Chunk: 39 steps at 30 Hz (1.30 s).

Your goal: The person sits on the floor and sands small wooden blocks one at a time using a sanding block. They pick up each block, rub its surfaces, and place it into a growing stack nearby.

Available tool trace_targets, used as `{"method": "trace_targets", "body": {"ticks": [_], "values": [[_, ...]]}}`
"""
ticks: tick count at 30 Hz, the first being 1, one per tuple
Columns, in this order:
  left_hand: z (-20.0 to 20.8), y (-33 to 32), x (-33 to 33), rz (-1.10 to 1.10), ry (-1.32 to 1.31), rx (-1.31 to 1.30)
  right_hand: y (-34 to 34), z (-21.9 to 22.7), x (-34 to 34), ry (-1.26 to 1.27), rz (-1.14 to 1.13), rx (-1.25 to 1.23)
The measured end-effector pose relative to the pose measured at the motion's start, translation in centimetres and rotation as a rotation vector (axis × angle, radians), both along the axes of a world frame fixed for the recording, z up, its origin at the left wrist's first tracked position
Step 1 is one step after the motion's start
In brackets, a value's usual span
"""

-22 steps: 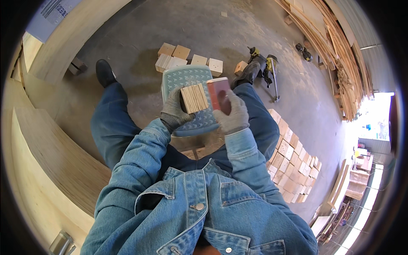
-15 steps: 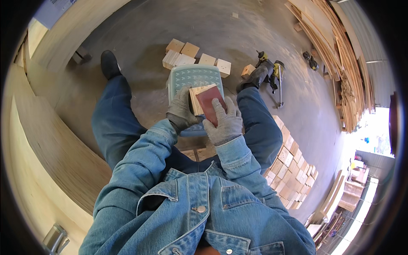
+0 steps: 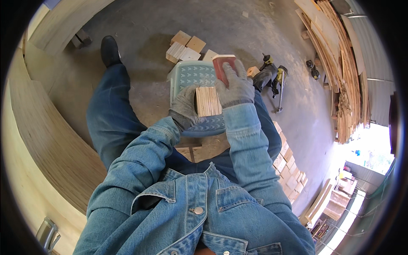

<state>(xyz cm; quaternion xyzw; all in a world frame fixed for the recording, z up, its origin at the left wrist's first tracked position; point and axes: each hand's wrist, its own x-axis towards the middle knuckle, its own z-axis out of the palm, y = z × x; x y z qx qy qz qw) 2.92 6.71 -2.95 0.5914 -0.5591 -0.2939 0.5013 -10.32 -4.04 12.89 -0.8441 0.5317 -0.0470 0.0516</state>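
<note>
A grey concrete floor [image 3: 255, 38] carries cut wood blocks [image 3: 185, 46] at twelve o'clock and stacked planks [image 3: 335, 55] at two. Centred over a teal plastic stool [image 3: 191, 76], the gloved left hand [image 3: 185, 106] clamps a pale, striped-edged wooden block [image 3: 208, 101]; the gloved right hand [image 3: 236, 87] grips a red sanding block [image 3: 223, 66] just beyond it.

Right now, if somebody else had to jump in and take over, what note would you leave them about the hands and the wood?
Left hand, gloved: grips the plywood block, layered edge up, over the teal plastic stool.
Right hand, gloved: holds the red sanding block at the block's far end.
Done: can't tell how smooth that edge is.
Left: more wood blocks wait on the floor beyond the stool and to the right.
</note>
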Motion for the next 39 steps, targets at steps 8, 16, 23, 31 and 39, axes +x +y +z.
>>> {"method": "trace_targets", "body": {"ticks": [8,16,23,31,39], "values": [[0.9,0.0,0.0,0.008,-0.091,0.086,3.6,-0.8,-1.6,0.121,0.050,0.069],[1.7,0.1,-0.4,0.028,-0.119,0.068,12.8,-1.7,-7.5,0.017,0.095,-0.072],[0.8,-0.1,0.1,0.030,-0.072,-0.028,4.4,-1.6,-0.1,0.027,0.019,-0.059],[1.8,0.3,0.0,0.000,-0.184,0.088,8.9,-2.1,-3.6,0.030,0.024,-0.029],[1.6,0.1,-0.3,0.077,-0.194,0.027,9.5,-1.7,-4.2,0.062,0.036,-0.041]]}}
